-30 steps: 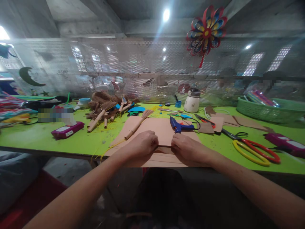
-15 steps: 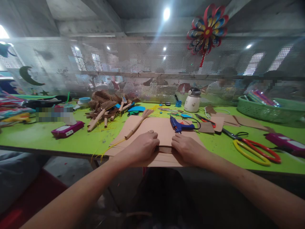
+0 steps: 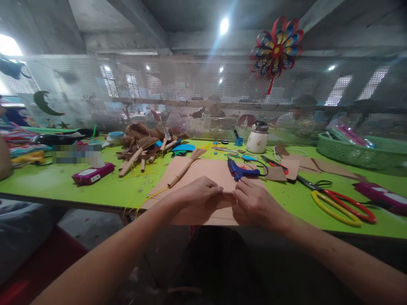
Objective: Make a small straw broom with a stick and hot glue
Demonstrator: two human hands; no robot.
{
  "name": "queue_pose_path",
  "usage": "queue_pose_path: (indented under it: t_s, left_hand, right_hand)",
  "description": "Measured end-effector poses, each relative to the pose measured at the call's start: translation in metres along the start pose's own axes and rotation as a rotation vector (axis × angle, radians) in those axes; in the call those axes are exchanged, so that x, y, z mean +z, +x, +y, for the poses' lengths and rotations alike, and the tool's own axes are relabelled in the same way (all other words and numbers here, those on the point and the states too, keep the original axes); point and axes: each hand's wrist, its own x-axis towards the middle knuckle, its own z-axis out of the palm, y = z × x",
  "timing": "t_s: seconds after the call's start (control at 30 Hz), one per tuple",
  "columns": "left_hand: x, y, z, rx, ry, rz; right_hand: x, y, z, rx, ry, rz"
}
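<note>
Brown paper sheets lie at the front edge of the green table. My left hand pinches a brown paper piece near its left end, the thumb stretched along the top. At the other end my right hand has its fingers closed on the same piece. A blue glue gun rests on the sheets just beyond my right hand. To the left of it lies a rolled paper stick with a fringed end.
Large red and yellow scissors lie at the right, near a green basket. Paper rolls are heaped at the back left. A white jar stands behind. At the far left edge, another person's arm shows.
Both hands have lifted the paper piece's edge slightly, and my left thumb now extends toward the right. The view has shifted a little. Part of another person's arm has appeared at the left.
</note>
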Motion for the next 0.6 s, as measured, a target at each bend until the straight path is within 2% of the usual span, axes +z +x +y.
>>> queue_pose_path:
  t_s: [0.1, 0.3, 0.47, 0.6]
  left_hand:
    - [0.003, -0.006, 0.001, -0.005, -0.040, -0.022]
    - [0.010, -0.014, 0.007, 0.065, -0.091, 0.014]
    - [0.017, -0.012, 0.006, -0.031, -0.256, -0.018]
    - [0.022, -0.009, 0.000, -0.028, -0.352, -0.001]
  right_hand:
    - [-0.002, -0.001, -0.001, -0.002, 0.021, 0.018]
    - [0.000, -0.005, -0.001, -0.002, 0.050, 0.040]
    - [-0.002, -0.007, 0.001, 0.010, 0.072, 0.073]
    - [-0.001, -0.007, 0.001, 0.027, 0.116, 0.111]
